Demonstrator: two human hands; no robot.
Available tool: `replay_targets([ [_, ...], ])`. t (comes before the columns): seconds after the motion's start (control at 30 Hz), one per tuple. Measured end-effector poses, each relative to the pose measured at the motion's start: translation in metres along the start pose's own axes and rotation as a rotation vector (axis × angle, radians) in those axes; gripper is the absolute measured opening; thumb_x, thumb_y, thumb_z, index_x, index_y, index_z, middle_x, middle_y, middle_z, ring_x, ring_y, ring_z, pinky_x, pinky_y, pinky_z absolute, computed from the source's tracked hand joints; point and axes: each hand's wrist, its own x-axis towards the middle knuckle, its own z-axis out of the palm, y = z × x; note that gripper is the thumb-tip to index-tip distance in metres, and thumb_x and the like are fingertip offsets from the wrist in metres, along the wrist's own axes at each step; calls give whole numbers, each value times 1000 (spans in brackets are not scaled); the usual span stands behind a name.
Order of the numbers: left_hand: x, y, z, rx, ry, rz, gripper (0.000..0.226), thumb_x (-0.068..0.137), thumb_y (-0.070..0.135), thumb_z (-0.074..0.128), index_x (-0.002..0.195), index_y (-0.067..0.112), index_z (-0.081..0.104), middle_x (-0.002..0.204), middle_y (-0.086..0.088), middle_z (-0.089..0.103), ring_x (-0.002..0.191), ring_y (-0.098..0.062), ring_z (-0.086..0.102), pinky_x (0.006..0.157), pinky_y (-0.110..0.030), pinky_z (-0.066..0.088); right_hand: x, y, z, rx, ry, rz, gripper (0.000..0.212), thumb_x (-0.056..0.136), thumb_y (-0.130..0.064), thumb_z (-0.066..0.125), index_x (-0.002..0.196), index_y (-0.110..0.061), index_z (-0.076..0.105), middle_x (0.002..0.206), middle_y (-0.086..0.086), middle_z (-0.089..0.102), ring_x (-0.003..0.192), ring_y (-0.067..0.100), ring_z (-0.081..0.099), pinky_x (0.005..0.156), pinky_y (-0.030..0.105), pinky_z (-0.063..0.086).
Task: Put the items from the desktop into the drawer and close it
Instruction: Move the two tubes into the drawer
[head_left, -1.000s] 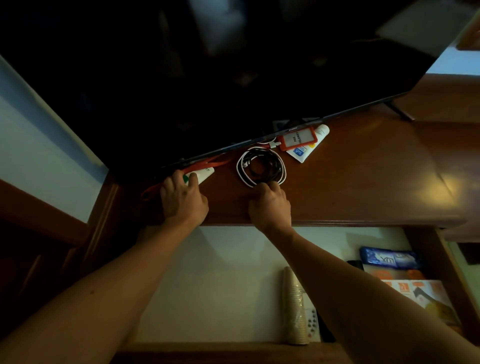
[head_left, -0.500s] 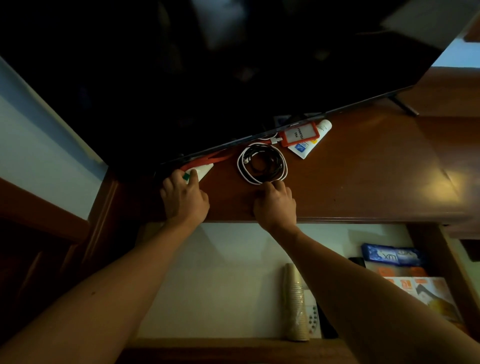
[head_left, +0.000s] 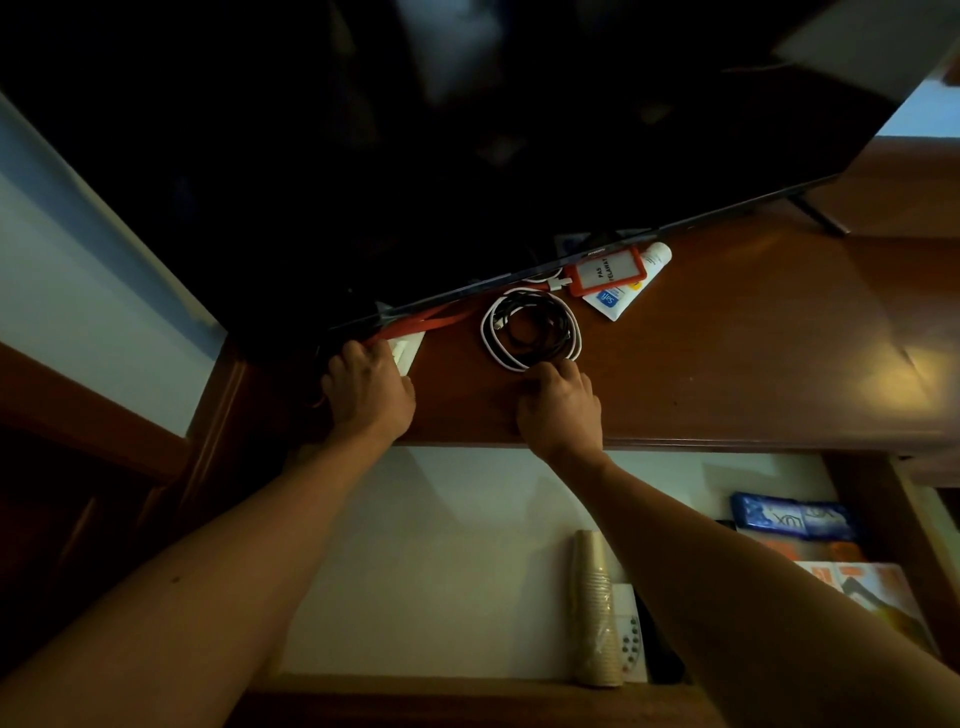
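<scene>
My left hand grips the white tube and red lanyard on the desktop; my right hand pinches the coiled cables. The drawer sits open below.

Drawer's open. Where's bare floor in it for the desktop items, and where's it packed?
Free: the drawer floor's left and middle, from its left wall to the cup stack. Crowded: right of the stack, with remote, blue packet and boxes.

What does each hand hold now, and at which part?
Left hand grips the white tube at its near end. Right hand pinches the coiled cables at their near edge.
</scene>
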Motion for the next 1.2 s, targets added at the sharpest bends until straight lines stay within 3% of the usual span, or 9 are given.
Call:
replay_targets([
  [0.13, 0, 0, 5, -141, -26, -52, 52, 89, 29, 70, 133, 11, 49, 135, -22, 42, 121, -43, 46, 91, -47, 47, 1, 4, 0, 19, 10, -7, 40, 93, -24, 54, 132, -18, 57, 131, 7, 53, 115, 30, 49, 93, 46, 47],
  [0.33, -1, 13, 7, -189, -51, -170, 53, 91, 33, 71, 134, 16, 45, 140, -26, 45, 128, -45, 43, 98, -53, 44, 3, 7, 1, 0, -4, -27, 42, 92, -23, 55, 134, -17, 55, 132, 8, 52, 116, 31, 48, 93, 47, 47],
  [0.47, -19, 33, 14, -242, -69, -113, 51, 89, 37, 67, 127, 15, 42, 131, -24, 51, 121, -42, 48, 90, -49, 49, 4, 11, 2, 49, 64, -58, 35, 91, -22, 57, 125, -15, 61, 124, 8, 56, 108, 30, 53, 84, 48, 52],
  [0.6, -26, 49, 22, -265, -74, -48, 57, 90, 43, 66, 133, 18, 38, 133, -22, 48, 121, -39, 47, 88, -45, 51, 19, 24, -10, 56, 197, -48, 32, 91, -23, 59, 121, -11, 61, 114, 9, 57, 100, 29, 54, 77, 44, 53],
  [0.73, -17, 57, 26, -211, -39, -16, 59, 91, 47, 64, 135, 15, 40, 129, -22, 48, 117, -39, 47, 86, -45, 47, 56, 45, -32, 4, 200, 73, 48, 94, -32, 56, 139, -18, 47, 138, 8, 48, 121, 31, 45, 97, 48, 44],
  [0.8, -14, 60, 29, -181, -35, -5, 60, 91, 48, 63, 136, 14, 41, 129, -23, 47, 116, -39, 47, 85, -43, 45, 75, 53, -38, -43, 115, 91, 58, 96, -37, 53, 148, -21, 35, 153, 5, 36, 133, 33, 35, 106, 57, 34],
  [0.9, -13, 60, 34, -179, -24, -1, 62, 90, 48, 63, 137, 14, 41, 129, -23, 47, 116, -39, 46, 85, -44, 45, 89, 64, -38, -125, -14, 56, 59, 97, -44, 43, 151, -24, 28, 160, 1, 25, 140, 32, 24, 107, 62, 26],
  [1.07, -12, 56, 35, -189, -29, 12, 65, 90, 49, 64, 140, 17, 39, 132, -22, 45, 118, -38, 45, 87, -42, 44, 72, 73, -34, -224, -1, 31, 49, 98, -46, 35, 140, -21, 43, 154, 3, 37, 139, 29, 30, 106, 62, 26],
  [1.2, -13, 57, 32, -189, -35, 20, 65, 90, 49, 63, 141, 17, 38, 133, -22, 44, 119, -38, 45, 87, -41, 43, 50, 71, -39, -272, 98, 56, 43, 96, -45, 38, 128, -18, 52, 133, 5, 55, 125, 27, 43, 100, 56, 29],
])
